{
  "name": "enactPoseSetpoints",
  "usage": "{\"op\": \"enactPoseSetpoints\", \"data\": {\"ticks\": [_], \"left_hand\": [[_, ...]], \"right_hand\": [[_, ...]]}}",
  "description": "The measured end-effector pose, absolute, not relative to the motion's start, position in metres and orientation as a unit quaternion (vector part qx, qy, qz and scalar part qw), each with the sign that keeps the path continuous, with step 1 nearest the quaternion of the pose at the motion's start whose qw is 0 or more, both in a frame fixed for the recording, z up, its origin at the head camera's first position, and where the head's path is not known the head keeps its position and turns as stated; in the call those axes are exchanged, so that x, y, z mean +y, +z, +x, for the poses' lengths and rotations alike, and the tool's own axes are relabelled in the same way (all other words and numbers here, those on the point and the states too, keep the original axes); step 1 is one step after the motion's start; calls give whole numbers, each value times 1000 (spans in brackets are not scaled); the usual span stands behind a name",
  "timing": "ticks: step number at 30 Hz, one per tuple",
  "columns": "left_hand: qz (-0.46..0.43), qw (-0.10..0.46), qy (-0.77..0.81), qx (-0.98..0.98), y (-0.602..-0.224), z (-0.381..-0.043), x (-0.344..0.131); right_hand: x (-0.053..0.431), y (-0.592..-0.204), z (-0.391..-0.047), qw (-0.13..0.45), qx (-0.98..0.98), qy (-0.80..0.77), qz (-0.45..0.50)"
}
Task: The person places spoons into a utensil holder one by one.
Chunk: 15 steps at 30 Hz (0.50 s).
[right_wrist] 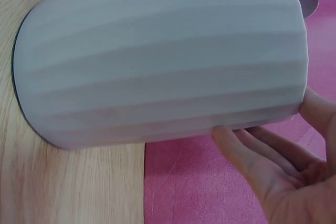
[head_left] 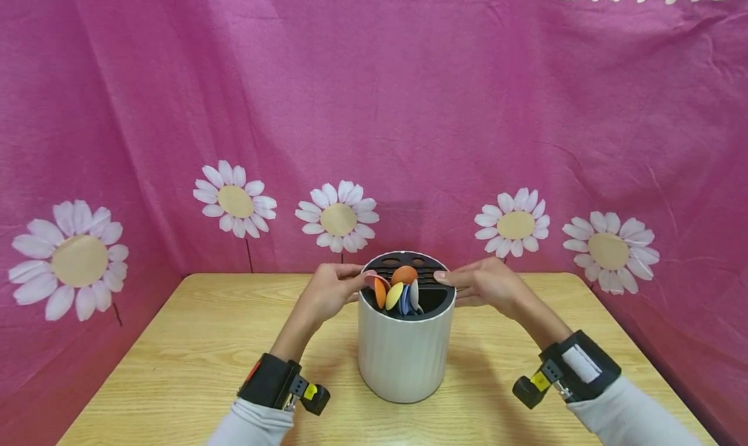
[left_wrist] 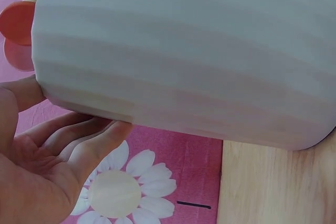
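A white ribbed utensil holder point(head_left: 403, 361) stands upright on the table, topped by a black divided insert point(head_left: 404, 262). Several colourful spoon-like heads poke out of its front left opening, among them an orange one point(head_left: 404, 275) and a yellow one point(head_left: 394, 295). My left hand point(head_left: 333, 291) grips the holder's left side, thumb at the rim and fingers against the outer wall. On the opposite side my right hand point(head_left: 489, 285) holds it the same way. Both wrist views show the ribbed wall point(left_wrist: 184, 56) up close, with fingertips touching it. The handles inside the holder are hidden.
The light wooden table point(head_left: 234, 342) ends at a pink cloth point(head_left: 409, 121) printed with white daisies, which hangs behind and along both sides. Black wrist straps with small cameras point(head_left: 315, 398) sit on both forearms over pale sleeves.
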<state>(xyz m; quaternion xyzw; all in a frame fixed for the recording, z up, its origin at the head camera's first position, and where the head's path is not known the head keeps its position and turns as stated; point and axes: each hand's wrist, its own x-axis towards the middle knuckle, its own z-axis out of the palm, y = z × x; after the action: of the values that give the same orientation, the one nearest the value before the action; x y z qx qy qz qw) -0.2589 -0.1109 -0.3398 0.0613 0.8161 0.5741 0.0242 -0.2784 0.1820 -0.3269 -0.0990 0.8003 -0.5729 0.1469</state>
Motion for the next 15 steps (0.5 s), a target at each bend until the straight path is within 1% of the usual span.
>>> {"op": "enactPoseSetpoints", "data": {"ticks": [5,9,12,15], "left_hand": [[59,12,574,817,-346,-255,-110],[54,14,582,811,-348,-254,-110],[47,17,590,806,-349,-254,-110],[40,18,601,798,-349,-253,-112]], "right_hand": [[180,-333,-273,120,806,-571,-99],[177,-335,-269,82,825,-551,-95],[174,-337,-265,47,842,-530,-92],[171,-341,-260,-3,857,-508,-84]]}}
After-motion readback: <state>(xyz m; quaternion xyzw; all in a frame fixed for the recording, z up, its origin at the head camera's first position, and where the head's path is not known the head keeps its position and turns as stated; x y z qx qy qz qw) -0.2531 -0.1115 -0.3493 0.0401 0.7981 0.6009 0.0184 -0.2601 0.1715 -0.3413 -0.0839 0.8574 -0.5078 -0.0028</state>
